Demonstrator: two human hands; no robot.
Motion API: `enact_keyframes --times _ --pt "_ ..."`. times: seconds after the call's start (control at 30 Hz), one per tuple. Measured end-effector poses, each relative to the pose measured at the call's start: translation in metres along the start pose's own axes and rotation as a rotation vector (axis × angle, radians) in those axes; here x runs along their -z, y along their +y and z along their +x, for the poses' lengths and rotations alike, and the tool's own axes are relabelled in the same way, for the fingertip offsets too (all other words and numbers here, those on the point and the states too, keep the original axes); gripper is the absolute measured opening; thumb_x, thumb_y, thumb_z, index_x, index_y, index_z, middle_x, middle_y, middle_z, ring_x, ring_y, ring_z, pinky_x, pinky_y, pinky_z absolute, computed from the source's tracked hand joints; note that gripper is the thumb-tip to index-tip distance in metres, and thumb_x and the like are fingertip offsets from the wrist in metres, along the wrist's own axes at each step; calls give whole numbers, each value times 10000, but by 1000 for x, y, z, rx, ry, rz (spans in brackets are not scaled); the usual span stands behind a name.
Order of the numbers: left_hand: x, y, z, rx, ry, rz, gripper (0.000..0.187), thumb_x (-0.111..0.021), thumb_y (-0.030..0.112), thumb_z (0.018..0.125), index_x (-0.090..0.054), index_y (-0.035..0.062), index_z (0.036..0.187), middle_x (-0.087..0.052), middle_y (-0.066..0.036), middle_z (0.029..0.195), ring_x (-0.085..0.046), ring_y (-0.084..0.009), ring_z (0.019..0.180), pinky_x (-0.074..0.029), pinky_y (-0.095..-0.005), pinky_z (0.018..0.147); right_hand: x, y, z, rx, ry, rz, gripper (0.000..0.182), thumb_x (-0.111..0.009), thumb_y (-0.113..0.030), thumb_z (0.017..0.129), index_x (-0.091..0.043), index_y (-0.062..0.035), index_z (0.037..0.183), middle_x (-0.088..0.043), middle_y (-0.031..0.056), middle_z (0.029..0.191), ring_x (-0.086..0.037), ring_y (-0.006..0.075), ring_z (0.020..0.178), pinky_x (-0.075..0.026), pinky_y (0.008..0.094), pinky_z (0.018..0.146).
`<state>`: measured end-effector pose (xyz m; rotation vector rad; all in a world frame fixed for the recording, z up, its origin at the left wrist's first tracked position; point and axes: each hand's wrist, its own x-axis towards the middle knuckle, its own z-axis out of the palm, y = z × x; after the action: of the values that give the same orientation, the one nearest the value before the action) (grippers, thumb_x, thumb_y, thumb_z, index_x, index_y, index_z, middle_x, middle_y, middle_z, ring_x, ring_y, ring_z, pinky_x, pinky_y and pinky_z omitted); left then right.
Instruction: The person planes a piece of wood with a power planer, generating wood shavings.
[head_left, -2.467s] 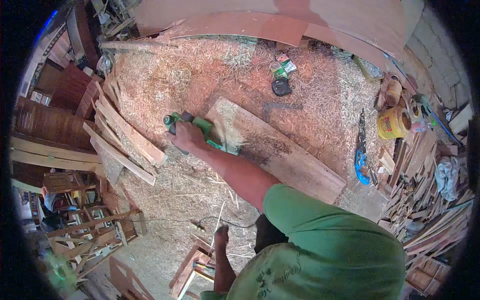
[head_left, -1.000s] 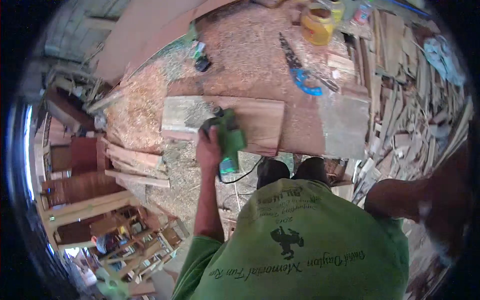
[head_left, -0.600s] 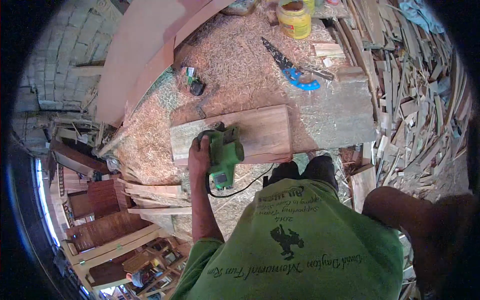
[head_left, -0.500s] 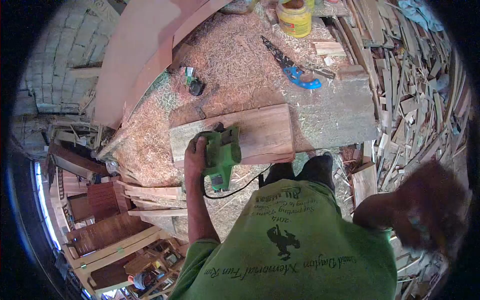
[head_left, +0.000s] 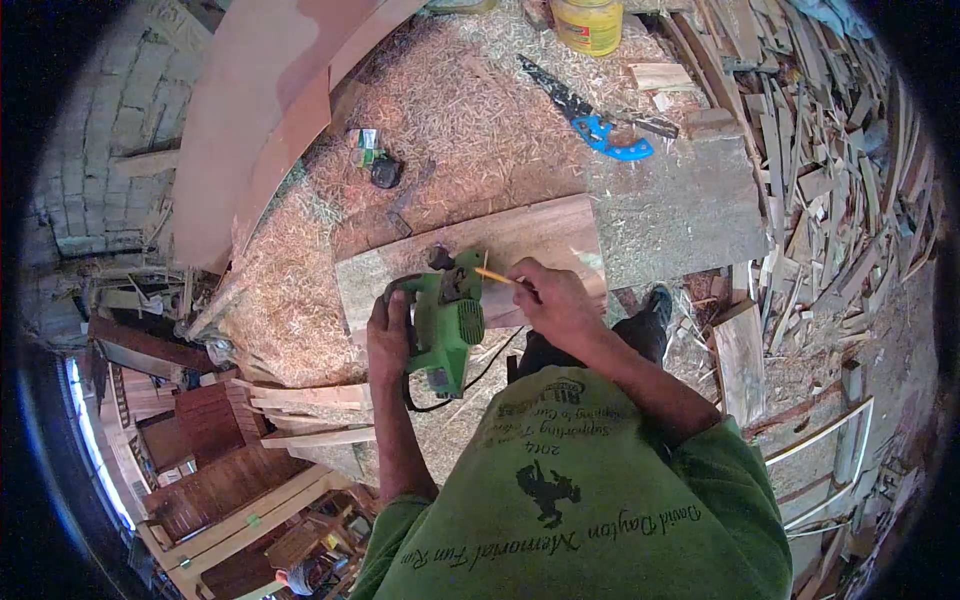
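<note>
My left hand (head_left: pixel 388 335) is closed round the handle of a green electric planer (head_left: pixel 437 345), which is held tilted over a wide wooden board (head_left: pixel 540 232). In my right hand (head_left: pixel 556 300) is a yellow pencil (head_left: pixel 496 276), gripped between the fingers. Its far end reaches the planer's upper right part, near the black knob; whether it touches cannot be made out. A black cord runs from the planer toward my body. The board lies on a bench covered in shavings.
Beyond the board lie a blue-handled saw (head_left: pixel 610 140), a black tape measure (head_left: pixel 386 173) and a yellow tub (head_left: pixel 588 26). A large curved brown panel (head_left: pixel 260 120) stands at the left. Scrap wood strips (head_left: pixel 815 170) are heaped on the right.
My right hand has come in from the far right to the planer, with the pencil now visible in it. The planer is turned and shifted slightly; my left hand keeps its hold.
</note>
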<state>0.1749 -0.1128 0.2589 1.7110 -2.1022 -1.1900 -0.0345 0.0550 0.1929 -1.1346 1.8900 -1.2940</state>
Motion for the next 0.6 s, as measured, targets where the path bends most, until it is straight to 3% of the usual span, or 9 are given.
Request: enact_keyframes --times 0.03,0.33,0.47,0.6 --pt "-2 -7 2 -18 7 -24 491 -502 431 1064 -655 -10 1218 -683 -137 922 -599 -227 784 -497 -384 732 -5 -2 4 4 -6 30 162 -644 -120 941 -620 -25 1070 -689 202 813 -700 377 744 -542 451 669" --pt "-6 -17 -2 -26 44 25 495 -493 417 1064 -627 -14 1266 -709 -209 1064 -671 -300 944 -516 -436 850 -43 -2 20 138 21 -36 149 -653 -140 937 -606 -31 1026 -674 205 792 -680 415 723 -528 487 627" --pt "-10 -20 -6 -118 67 -19 502 -489 427 1059 -623 -1 1284 -703 -234 1085 -677 -328 979 -513 -439 874 -48 -14 26 105 5 -167 152 -660 -155 933 -603 -42 1017 -670 190 766 -688 398 715 -537 483 634" --pt "-9 -12 -10 5 55 31 509 -484 435 1057 -615 20 1321 -692 -246 1128 -671 -342 1042 -501 -433 916 -56 -8 35 86 15 -22 161 -657 -159 954 -608 -39 1050 -692 184 799 -716 364 731 -557 448 653"
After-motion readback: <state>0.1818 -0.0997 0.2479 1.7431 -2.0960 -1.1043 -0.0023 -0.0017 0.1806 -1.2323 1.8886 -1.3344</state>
